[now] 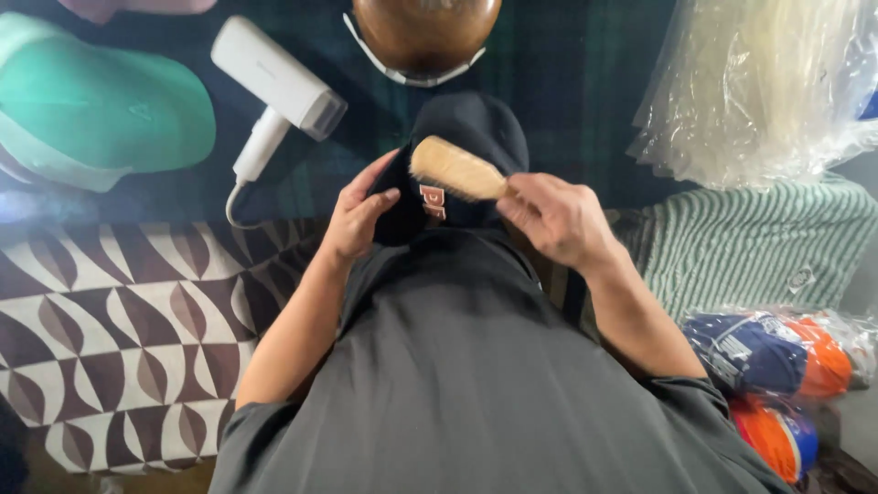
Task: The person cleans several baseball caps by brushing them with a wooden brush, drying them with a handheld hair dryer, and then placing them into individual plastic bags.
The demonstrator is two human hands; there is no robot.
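Dark cap: one, held centre, above the person's lap.
Wooden brush: one, lying against the cap.
Right hand: fingers closed on the brush handle.
Left hand: fingers curled around the cap's side.
Green cap: one, upper left.
White handheld steamer: one.

Cap held under left fingers, brush laid on it just beyond right fingers. Steamer and second cap left of left fingers; bowl beyond; bag right of right fingers, cloth under.
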